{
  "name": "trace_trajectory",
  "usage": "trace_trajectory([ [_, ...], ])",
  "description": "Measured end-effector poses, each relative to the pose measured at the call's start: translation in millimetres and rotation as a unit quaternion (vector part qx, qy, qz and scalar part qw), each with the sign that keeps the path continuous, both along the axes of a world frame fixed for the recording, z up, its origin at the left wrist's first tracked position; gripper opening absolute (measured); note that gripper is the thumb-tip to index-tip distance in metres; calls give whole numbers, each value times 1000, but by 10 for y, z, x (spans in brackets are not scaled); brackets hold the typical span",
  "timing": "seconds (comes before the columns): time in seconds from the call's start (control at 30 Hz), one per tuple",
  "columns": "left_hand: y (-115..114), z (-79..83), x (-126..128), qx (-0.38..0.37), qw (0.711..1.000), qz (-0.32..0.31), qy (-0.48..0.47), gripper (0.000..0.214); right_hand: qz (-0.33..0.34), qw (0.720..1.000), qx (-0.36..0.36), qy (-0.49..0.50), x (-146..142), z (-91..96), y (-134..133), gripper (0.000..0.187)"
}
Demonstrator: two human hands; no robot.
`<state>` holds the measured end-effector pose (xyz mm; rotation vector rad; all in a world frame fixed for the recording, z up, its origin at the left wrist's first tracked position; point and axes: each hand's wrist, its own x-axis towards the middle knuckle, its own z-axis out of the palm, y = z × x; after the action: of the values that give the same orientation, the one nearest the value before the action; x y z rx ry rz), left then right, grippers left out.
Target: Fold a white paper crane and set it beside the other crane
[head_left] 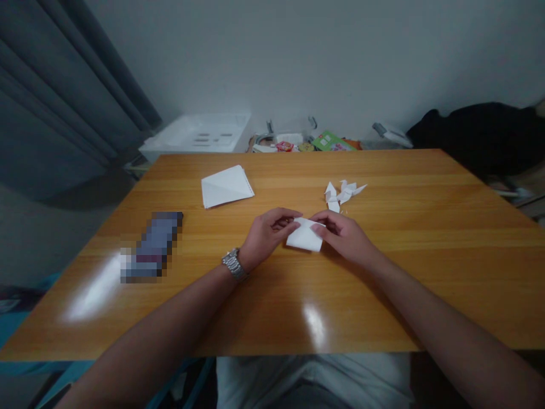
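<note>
A small white folded paper (305, 236) is held over the middle of the table between both hands. My left hand (268, 236), with a metal watch (234, 264) on its wrist, pinches the paper's left upper corner between thumb and fingers. At the right edge my right hand (343, 234) grips it the same way, thumb on top and fingers behind. Just beyond the right hand lie folded white paper figures (348, 191), one of them bird-like with pointed ends. Fingertips behind the paper are partly hidden.
A stack of white paper sheets (227, 186) lies at the back left of the wooden table (383, 307). On the left rests a pixelated phone-like object (155, 244). Past the far edge are a white plastic basin (204, 128), a green packet (332, 140) and dark cloth (477, 133).
</note>
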<state>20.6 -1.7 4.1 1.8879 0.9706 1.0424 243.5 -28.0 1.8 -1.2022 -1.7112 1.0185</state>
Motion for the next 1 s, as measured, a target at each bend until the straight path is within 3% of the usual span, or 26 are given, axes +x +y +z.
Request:
trace_trajectory([
  [0.13,-22,2,2,9,1000,-16,19,27,12,1000,0,-14,-26,37,-23,24],
  [0.3,-29,-21,24,-31,999,-31,-25,28,4,999,13,-39,-26,61,-48,23],
  [0.57,-50,39,54,-55,997,-19,-47,22,2,999,20,-39,-29,74,-67,23],
  [1.0,-57,50,25,-14,1000,-24,2,19,45,997,-6,-62,-27,71,-67,27],
])
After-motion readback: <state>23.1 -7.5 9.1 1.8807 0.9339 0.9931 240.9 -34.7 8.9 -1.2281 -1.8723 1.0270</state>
